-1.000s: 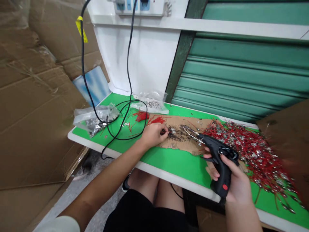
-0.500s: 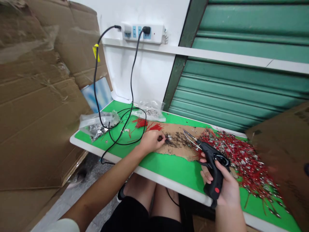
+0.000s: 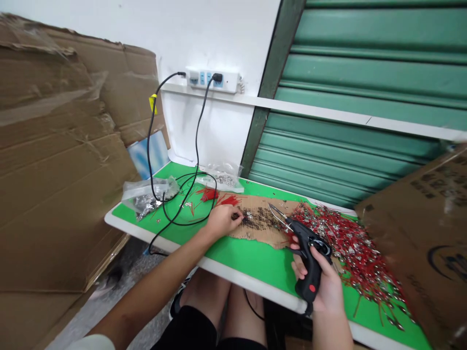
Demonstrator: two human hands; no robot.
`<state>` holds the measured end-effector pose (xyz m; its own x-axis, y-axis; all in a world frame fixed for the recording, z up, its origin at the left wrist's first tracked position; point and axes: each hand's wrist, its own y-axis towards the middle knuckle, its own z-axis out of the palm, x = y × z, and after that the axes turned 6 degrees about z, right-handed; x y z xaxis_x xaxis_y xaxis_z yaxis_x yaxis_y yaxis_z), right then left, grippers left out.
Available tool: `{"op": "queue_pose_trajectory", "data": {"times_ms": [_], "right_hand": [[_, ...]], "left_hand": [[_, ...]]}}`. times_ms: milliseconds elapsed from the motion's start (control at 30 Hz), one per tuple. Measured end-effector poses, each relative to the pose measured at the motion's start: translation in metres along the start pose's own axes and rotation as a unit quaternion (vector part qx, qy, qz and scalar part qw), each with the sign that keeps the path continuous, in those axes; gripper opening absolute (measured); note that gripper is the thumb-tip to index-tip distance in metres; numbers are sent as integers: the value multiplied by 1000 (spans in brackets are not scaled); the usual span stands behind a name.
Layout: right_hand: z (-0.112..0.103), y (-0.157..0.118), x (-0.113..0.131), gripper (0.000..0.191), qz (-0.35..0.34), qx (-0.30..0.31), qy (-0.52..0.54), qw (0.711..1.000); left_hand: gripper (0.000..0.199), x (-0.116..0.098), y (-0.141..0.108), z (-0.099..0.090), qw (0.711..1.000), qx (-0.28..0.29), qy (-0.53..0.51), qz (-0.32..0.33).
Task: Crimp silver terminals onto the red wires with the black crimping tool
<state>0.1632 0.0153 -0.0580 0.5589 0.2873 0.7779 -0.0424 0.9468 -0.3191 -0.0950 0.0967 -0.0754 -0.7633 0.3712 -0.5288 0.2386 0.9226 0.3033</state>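
In my right hand (image 3: 324, 282) is a black soldering gun (image 3: 308, 260) with a red dot on its grip, my fingers wrapped round the handle. Its thin metal tip points left over a strip of brown cardboard (image 3: 262, 233), apart from my other hand. My left hand (image 3: 224, 219) is pinched closed at the strip's left part, beside small silver pieces (image 3: 248, 215); whatever lies between its fingertips is too small to make out. Dark scorched marks cover the cardboard. Behind that hand lie bundles of red wires (image 3: 209, 194).
A heap of red wires with silver ends (image 3: 350, 243) covers the right of the green table (image 3: 255, 260). Plastic bags of small metal parts (image 3: 149, 197) lie left and back. Black cords (image 3: 199, 131) hang from a power strip (image 3: 229, 81). Cardboard boxes (image 3: 54, 194) flank both sides.
The camera view has tilted and shifted, so the whole scene sits lower and my hands appear further left. Both hands keep about the same pose over the cardboard.
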Motion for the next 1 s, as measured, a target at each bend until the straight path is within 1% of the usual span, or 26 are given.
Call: {"op": "queue_pose_trajectory", "data": {"times_ms": [67,167,267,367,433,467,500,533,567,600,633,667,700,733,800,833,900,933,1000], "right_hand": [[2,-1,1,30,-10,-1,0,1000],[1,-3,1,32,-8,2,20,1000],[-5,-3,1,32,-7,2,63,998],[-10,-3,1,33,-17,5,80,997],[-10,-4,1,35,-31,-1,79,996],[-10,-5,1,34,-40,-10,87,995],[-9,-6,2,34,-35,-15,94,995],[-8,-7,2,35,-37,-23,106,993],[-7,-9,3,37,-37,-26,115,992],[-7,-10,4,37,-34,-24,120,992],[-6,-11,4,35,-42,-23,128,991],[-6,-12,4,34,-47,-21,132,990],[-7,-12,4,32,-49,-19,134,990],[-7,-12,4,30,-51,-19,136,989],[-7,-12,3,29,-52,-21,133,989],[-7,-11,3,30,-54,-24,130,990],[-6,-10,2,31,-56,-26,114,991],[-6,-9,1,31,-57,-25,104,993],[-6,-7,1,31,-56,-19,81,995]], "left_hand": [[19,0,-1,0,1000,5,-13,-7],[19,1,-2,0,999,12,-31,-10],[18,-1,3,-8,999,14,-34,0],[21,-14,20,-20,1000,7,-12,14],[24,-32,35,-20,1000,-1,-12,27],[26,-43,42,-17,999,-11,-25,31],[28,-56,48,-10,998,-22,-40,39],[29,-69,52,-1,997,-23,-58,46],[30,-81,54,9,996,-10,-72,60],[32,-93,55,20,993,27,-80,88],[35,-102,54,29,988,72,-69,116],[38,-108,51,35,982,104,-49,152],[39,-110,47,38,979,106,-28,171],[38,-109,43,37,979,99,-9,179],[29,-97,35,25,982,77,28,168],[27,-87,33,15,986,67,55,145],[27,-66,32,-4,989,51,114,77],[28,-57,32,-11,988,54,133,49],[27,-42,33,-19,986,73,150,23]]}}
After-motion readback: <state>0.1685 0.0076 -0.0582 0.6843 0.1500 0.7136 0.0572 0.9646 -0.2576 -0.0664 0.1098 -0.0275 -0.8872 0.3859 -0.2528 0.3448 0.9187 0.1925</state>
